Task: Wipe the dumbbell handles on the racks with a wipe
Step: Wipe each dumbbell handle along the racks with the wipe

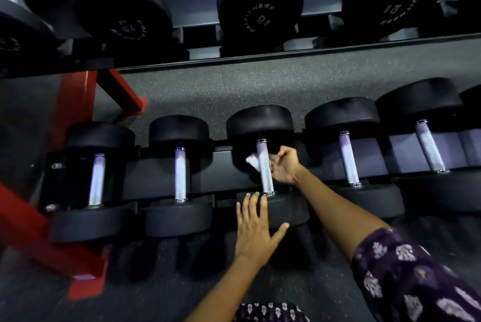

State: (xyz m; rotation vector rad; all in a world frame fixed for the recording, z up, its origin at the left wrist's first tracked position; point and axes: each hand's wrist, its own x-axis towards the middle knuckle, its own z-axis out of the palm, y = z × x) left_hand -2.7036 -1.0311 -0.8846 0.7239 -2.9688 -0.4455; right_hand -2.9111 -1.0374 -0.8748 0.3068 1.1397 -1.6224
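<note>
Dumbbell handle (264, 165), third from the left on the lower rack (229, 183), is held with its long axis running away from the person. It is wrapped from the right by the right hand (283, 165), whose curled fingers pinch a white wipe (253, 161) against the metal. The left hand (256, 228) is spread flat on the near weight head (286, 211). Sliding room along the handle is bounded by the two heads; neighbouring handles lie well apart on either side.

A gym: racked dumbbells (263, 163) above speckled rubber flooring (260, 82).
</note>
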